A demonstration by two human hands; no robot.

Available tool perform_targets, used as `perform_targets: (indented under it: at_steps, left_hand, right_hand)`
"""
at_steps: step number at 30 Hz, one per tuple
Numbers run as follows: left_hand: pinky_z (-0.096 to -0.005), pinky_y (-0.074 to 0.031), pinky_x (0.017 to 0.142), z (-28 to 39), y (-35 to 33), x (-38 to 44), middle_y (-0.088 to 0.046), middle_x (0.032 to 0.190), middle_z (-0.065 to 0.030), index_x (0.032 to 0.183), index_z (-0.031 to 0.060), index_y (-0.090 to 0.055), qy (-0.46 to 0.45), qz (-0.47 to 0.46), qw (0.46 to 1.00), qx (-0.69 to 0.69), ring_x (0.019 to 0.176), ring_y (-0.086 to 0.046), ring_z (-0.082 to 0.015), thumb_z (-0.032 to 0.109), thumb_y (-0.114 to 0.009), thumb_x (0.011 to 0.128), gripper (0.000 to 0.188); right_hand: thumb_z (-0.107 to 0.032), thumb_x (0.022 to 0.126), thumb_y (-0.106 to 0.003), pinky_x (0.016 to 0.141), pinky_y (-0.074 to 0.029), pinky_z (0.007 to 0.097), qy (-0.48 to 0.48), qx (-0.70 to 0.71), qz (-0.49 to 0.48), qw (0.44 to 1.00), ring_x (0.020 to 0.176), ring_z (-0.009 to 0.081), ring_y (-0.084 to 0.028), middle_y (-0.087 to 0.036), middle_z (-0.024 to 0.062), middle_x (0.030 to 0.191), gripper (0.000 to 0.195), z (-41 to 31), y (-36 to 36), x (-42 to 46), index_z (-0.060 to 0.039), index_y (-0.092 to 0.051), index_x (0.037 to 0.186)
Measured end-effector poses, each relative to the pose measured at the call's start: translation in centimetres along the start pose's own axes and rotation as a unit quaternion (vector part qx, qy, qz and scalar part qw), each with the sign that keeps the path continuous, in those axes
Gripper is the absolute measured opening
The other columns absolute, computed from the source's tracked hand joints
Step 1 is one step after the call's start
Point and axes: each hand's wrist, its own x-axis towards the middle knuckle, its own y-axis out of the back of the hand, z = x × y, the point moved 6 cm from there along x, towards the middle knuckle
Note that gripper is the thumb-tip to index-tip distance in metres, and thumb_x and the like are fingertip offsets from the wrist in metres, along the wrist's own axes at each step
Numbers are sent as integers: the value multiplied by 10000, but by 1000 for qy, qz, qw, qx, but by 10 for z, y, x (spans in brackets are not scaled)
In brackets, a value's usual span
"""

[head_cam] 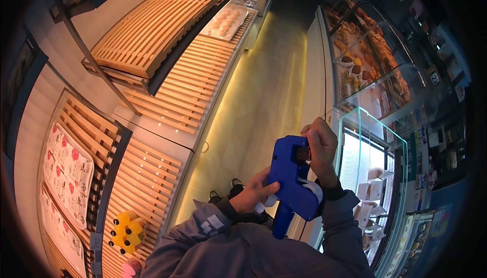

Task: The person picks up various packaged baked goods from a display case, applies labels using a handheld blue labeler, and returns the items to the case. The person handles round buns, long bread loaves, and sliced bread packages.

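Note:
A blue handheld price label gun (292,179) is in front of my chest, its handle pointing down toward my jacket. My left hand (255,192) grips the body from the left, the thumb lying on the blue casing. At the gun's upper right, my right hand (322,149) has its fingers pinched against the side by the dark window (303,153); what the fingertips hold is hidden. A white label roll (314,191) shows in the lower right of the casing. Below my left hand hangs a piece of white paper (269,201). Small white labels (214,221) are stuck on my left sleeve.
Slatted wooden shelves (198,84) run along the left, with rose-patterned trays (68,171) and yellow containers (128,233). A tray of pastries (226,21) sits farther back. Glass cases with bread (365,53) and boxed goods (369,202) line the right side of the aisle floor (262,87).

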Motion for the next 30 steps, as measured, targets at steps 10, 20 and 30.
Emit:
perform_targets:
  at_steps: [10, 20, 30]
  left_hand:
    - [-370, -496, 930, 23, 58, 19, -502, 1308, -107, 1494, 120, -195, -115, 96, 989, -9, 1162, -536, -193, 174, -641, 920, 729]
    - [-390, -485, 951, 44, 51, 22, -468, 1355, -150, 1503, 150, -146, -180, 113, 977, -33, 1190, -523, -236, 192, -697, 878, 835]
    - [-547, -354, 1065, 60, 195, 54, -408, 1399, -161, 1464, 136, -281, -179, 119, 902, -374, 1289, -420, -330, 141, -547, 879, 643]
  right_hand:
    - [-657, 880, -498, 962, -454, 348, -251, 183, -126, 942, 1147, 246, -559, -523, 187, 1280, 859, 28, -11, -3, -23, -332, 1437]
    - [-347, 865, -702, 869, -499, 301, -240, 95, -48, 965, 982, 196, -608, -625, 134, 1069, 579, 24, -28, -17, -9, -512, 1294]
    - [-427, 841, -705, 811, -559, 307, -99, 56, -161, 980, 938, 218, -662, -650, 145, 1058, 630, -57, -56, 13, -2, -514, 1266]
